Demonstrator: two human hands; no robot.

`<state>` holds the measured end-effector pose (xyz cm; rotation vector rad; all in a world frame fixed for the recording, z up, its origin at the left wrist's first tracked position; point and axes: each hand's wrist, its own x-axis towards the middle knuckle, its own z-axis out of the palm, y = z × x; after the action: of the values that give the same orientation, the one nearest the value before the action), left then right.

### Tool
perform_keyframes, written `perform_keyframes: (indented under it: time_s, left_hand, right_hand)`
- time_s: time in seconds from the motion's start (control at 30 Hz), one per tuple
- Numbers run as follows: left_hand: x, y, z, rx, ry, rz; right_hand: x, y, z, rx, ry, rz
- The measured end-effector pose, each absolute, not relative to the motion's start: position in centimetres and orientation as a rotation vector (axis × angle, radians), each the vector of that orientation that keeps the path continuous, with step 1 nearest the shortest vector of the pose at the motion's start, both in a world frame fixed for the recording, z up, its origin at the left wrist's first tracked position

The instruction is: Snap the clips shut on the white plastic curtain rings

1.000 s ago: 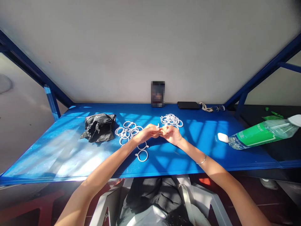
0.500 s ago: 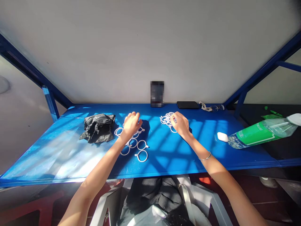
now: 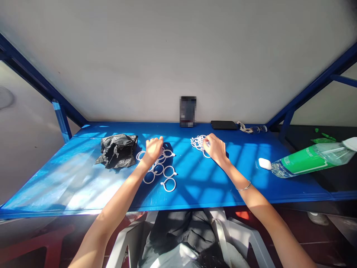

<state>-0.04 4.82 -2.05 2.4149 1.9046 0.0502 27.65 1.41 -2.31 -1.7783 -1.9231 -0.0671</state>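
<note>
Two groups of white plastic curtain rings, each with a small eyelet, lie on the blue table. Over the looser left group of curtain rings [image 3: 169,172] is my left hand [image 3: 154,149], knuckles up and fingers curled; whatever they may hold is hidden beneath. At the tighter right pile of curtain rings [image 3: 197,141], my right hand [image 3: 216,147] has its thumb and fingers bent together on a curtain ring [image 3: 206,153] at the pile's near side. Its fingertips are partly hidden.
A crumpled black plastic bag [image 3: 118,150] lies left of the rings. By the wall are an upright dark device [image 3: 187,111], a black phone [image 3: 223,125] and glasses [image 3: 259,129]. To the right are a white earbud case [image 3: 264,163] and a green-labelled bottle [image 3: 309,159].
My left hand has drawn its fingers in and shifted slightly, uncovering more of the rings on its right. My right hand stays at its pile. The view has tilted a little.
</note>
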Motion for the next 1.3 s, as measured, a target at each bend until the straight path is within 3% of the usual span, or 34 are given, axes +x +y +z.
perform_keyframes:
  time_s: [0.23, 0.47, 1.07, 1.2, 1.3]
  left_hand:
    - [1.6, 5.2, -2.2, 2.501, 1.498, 0.21]
    - [3.8, 3.2, -2.3, 1.941, 0.734, 0.633]
    - [4.5, 3.5, -2.3, 1.37, 0.541, 0.828]
    - [4.6, 3.5, -2.4, 1.376, 0.556, 0.836]
    - [4.8, 3.2, -2.6, 1.372, 0.554, 0.804]
  right_hand:
    - [26.5, 0.7, -2.0, -1.453, -2.027, 0.127]
    - [24.5, -0.6, -2.8, -1.148, -2.194, 0.488]
    - [24.9, -0.1, -2.8, -1.301, -1.939, 0.553]
    - [24.7, 0.0, -3.0, -1.224, -1.904, 0.669]
    - [24.2, 0.0, -3.5, -1.179, -1.792, 0.973]
